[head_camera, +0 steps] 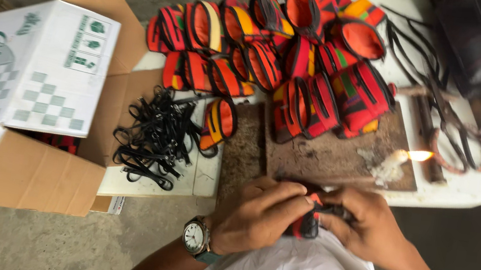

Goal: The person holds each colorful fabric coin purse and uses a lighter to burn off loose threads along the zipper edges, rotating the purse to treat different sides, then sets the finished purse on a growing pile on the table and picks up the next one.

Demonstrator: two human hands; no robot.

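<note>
Low in the middle of the frame, both hands close together on one small red-and-black fabric pouch (307, 222), held just above the person's lap, at the near edge of the bench (467, 188). The left hand (257, 214), with a round-faced wristwatch (195, 236) on its wrist, curls its fingers over the pouch from the left. The right hand (366, 227) pinches it from the right, fingertips pressed on a black strap at the top of the pouch.

Above the hands lies a worn brown board (327, 151), and at its right end a small candle flame (418, 155) burns over a blob of pale wax. A pile of finished pouches (291, 53) in red, orange and yellow with black trim fills the upper middle of the frame. Left of the board sits a tangle of black straps (154, 138). Scissors (459, 139) lie at the right of the bench, near more loose black strips. At the left, a white printed carton (27, 74) rests on an open brown cardboard box (37, 174).
</note>
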